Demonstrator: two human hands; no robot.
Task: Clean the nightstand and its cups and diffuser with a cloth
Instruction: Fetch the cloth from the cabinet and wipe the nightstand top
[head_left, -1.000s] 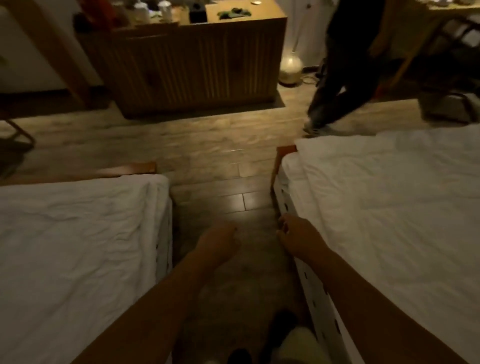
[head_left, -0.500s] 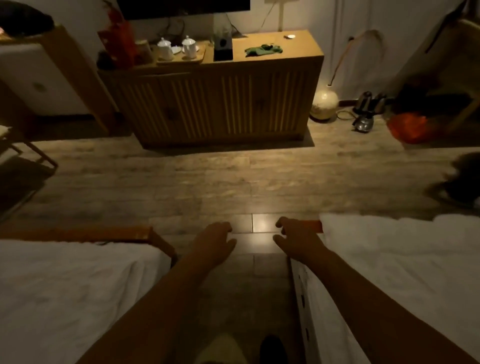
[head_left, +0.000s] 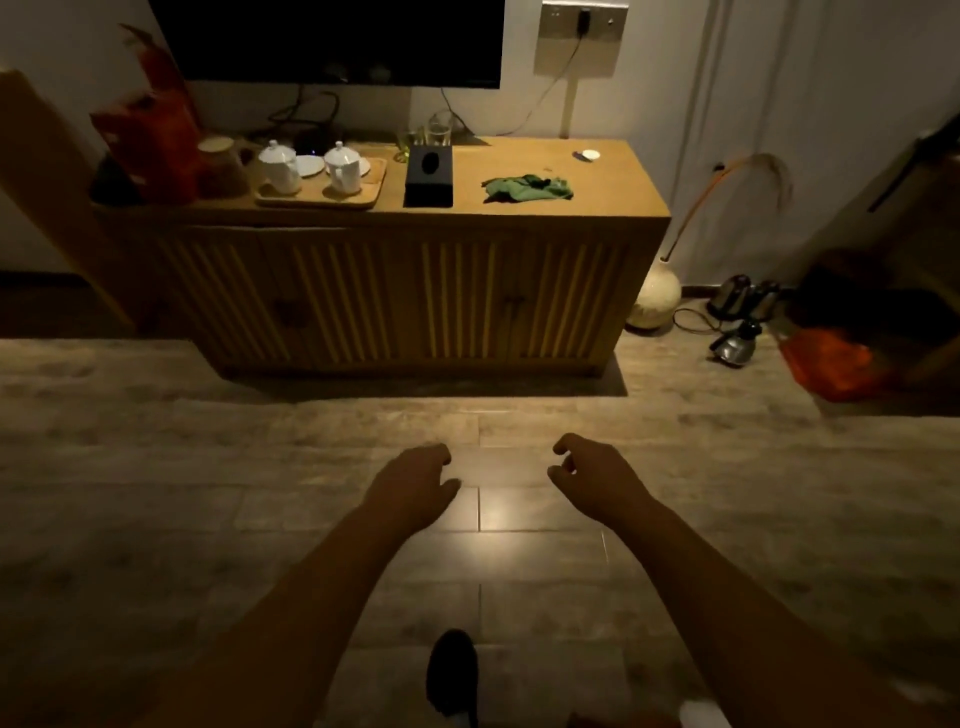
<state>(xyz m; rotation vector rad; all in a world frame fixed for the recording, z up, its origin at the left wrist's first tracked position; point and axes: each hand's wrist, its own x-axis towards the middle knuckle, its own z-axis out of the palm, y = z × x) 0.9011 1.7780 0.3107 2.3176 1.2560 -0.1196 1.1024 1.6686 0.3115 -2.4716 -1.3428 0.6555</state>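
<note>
Both my hands hang empty, fingers loosely curled. The crumpled green cloth (head_left: 527, 188) lies on the wooden slatted cabinet (head_left: 395, 296), well ahead of my right hand (head_left: 592, 478), nearer than the left hand (head_left: 415, 480).

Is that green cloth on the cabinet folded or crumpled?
Crumpled: the green cloth lies in an uneven, wrinkled heap on the cabinet top.

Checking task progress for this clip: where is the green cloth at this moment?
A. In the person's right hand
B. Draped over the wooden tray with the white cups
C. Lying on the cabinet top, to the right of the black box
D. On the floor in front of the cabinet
C: the green cloth lies crumpled on the cabinet top, right of the black box, while the left hand and right hand hang empty over the floor.
</note>
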